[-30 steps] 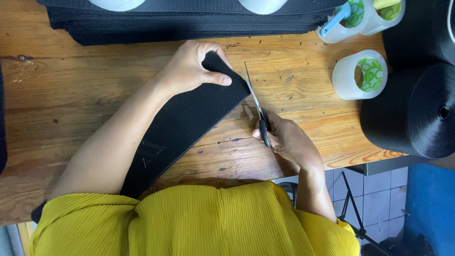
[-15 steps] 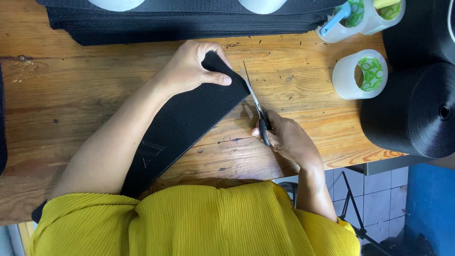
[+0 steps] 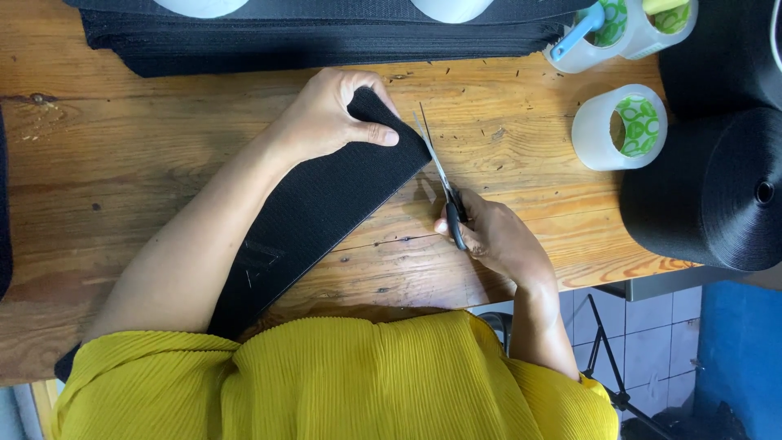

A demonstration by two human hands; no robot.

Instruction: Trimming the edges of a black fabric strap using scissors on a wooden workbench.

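Observation:
A wide black fabric strap lies diagonally across the wooden table, running from my lap up toward the middle. My left hand presses flat on the strap's far end, thumb pointing right. My right hand holds a pair of scissors by the black handles. The thin blades point up and left, their tips right beside the strap's end edge. My yellow pleated top fills the bottom of the view.
A stack of black strapping lies along the far table edge. Rolls of clear tape stand at upper right, next to a large black webbing roll. The table's near-right edge drops to a tiled floor.

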